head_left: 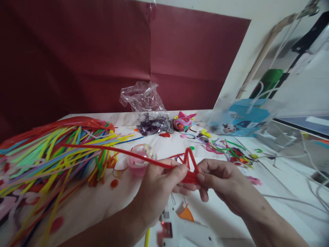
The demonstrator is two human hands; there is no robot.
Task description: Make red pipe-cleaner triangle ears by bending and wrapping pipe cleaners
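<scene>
Both hands meet just above the near middle of the tabletop (102,202), pinching a red pipe cleaner (154,162) between them. The left hand (160,183) grips it with thumb pressed on top and fingers curled under; the right hand (221,178) pinches the same bundled stretch from the right side, fingertips touching the left's. A bent triangular loop rises above the pinch, and the long free end runs far-left over the pile of coloured pipe cleaners (51,154) covering the left of the tabletop. Just beyond the hands sits a pink plastic cup (138,159). Farther off lie a crumpled clear bag (145,103) and a pink pipe-cleaner figure (183,121). A white glue gun (185,230) lies near, below the hands.
</scene>
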